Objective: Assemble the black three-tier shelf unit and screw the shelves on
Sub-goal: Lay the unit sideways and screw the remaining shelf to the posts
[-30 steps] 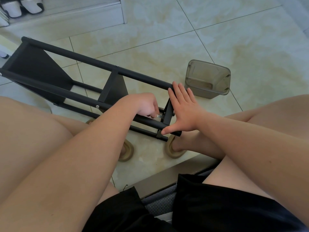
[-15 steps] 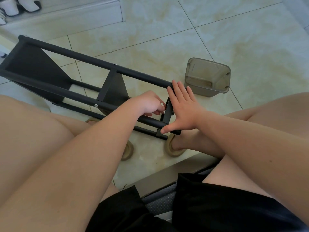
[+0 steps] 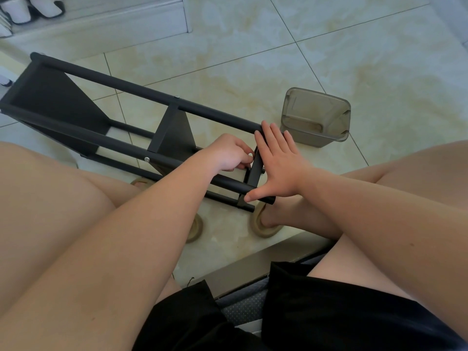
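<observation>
The black shelf unit [image 3: 131,97] lies on its side on the tiled floor, its poles running from far left towards me. Two shelf panels sit fixed between the poles, one at the far end [image 3: 50,102] and one in the middle [image 3: 174,133]. A third black panel [image 3: 254,171] stands at the near end. My right hand [image 3: 276,160] presses flat against that panel, fingers straight, thumb on the near pole. My left hand [image 3: 230,155] reaches between the poles with curled fingers pinching something small at the panel's inner face; the item itself is hidden.
A smoky translucent plastic box [image 3: 315,117] stands on the floor just right of the shelf end. Shoes [image 3: 30,8] sit on a raised ledge at the top left. My knees and sandalled feet [image 3: 263,224] frame the unit.
My left hand has lifted slightly from the near pole and moved closer to the end panel. My right hand stays pressed on the panel.
</observation>
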A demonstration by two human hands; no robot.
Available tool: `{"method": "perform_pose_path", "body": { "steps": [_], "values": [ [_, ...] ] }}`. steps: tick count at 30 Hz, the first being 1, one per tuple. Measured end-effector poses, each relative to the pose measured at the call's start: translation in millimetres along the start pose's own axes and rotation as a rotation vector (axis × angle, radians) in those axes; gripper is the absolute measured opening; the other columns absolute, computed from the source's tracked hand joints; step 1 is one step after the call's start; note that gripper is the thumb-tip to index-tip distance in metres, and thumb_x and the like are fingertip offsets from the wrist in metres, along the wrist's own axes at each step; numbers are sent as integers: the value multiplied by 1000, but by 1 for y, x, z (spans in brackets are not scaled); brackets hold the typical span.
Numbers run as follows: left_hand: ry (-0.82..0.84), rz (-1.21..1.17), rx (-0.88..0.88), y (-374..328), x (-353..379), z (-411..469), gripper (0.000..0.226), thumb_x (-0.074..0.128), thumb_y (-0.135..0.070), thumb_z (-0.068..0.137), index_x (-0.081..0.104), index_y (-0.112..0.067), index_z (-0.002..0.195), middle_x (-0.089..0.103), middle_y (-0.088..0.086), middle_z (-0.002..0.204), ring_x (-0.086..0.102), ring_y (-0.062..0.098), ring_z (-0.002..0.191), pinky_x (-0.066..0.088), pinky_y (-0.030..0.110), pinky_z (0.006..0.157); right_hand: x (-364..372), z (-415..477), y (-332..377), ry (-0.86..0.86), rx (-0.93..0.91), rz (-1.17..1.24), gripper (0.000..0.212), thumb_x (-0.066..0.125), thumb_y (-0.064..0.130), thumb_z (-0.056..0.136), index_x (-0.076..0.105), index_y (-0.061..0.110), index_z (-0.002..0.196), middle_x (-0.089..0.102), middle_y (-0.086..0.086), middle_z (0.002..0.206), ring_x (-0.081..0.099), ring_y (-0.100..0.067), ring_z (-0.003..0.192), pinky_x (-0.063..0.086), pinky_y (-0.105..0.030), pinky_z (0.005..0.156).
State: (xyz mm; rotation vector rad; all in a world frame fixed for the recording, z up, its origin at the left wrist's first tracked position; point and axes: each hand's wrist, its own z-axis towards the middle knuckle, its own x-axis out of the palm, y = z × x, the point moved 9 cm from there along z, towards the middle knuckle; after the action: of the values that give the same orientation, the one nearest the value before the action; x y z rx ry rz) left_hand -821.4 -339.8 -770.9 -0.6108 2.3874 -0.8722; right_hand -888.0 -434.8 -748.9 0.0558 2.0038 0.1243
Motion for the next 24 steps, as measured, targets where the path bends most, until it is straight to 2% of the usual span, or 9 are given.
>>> {"method": "perform_pose_path", "body": {
  "steps": [4, 9, 12, 16, 24],
  "values": [
    [56, 56, -28, 2, 2, -2, 13, 67, -18, 92, 66, -30, 86, 74, -11, 71, 71, 2, 76, 56, 26, 76, -1, -1, 0, 4, -1, 0, 156, 37, 105, 48, -17, 8, 158, -30, -14, 163, -30, -28, 150, -22, -41, 116],
    [85, 44, -96, 7, 6, -4, 4, 64, -18, 94, 66, -20, 97, 75, -3, 86, 71, 10, 86, 57, 34, 88, 0, -1, 1, 11, -2, -6, 155, 38, 104, 50, -18, 8, 158, -32, -13, 162, -32, -28, 149, -23, -41, 115],
    [91, 62, -142, 9, 9, -5, 10, 62, -20, 96, 68, -13, 96, 75, -3, 86, 70, 12, 88, 55, 37, 93, -1, -2, 1, 8, 1, -7, 155, 38, 104, 50, -18, 8, 158, -31, -14, 163, -32, -28, 149, -23, -42, 116],
    [101, 79, -168, 7, 10, -7, 13, 60, -21, 98, 67, -13, 92, 75, -6, 80, 70, 12, 85, 55, 37, 94, -1, -2, 1, 4, 1, -9, 156, 37, 104, 49, -17, 7, 158, -30, -14, 163, -30, -29, 150, -21, -42, 117],
    [122, 127, -164, 6, 11, -10, 15, 56, -23, 100, 65, -16, 91, 74, -7, 83, 69, 9, 86, 55, 33, 90, 0, -1, 1, 6, -1, -9, 157, 34, 105, 47, -17, 7, 158, -30, -14, 163, -30, -29, 150, -21, -42, 117]
  ]
}}
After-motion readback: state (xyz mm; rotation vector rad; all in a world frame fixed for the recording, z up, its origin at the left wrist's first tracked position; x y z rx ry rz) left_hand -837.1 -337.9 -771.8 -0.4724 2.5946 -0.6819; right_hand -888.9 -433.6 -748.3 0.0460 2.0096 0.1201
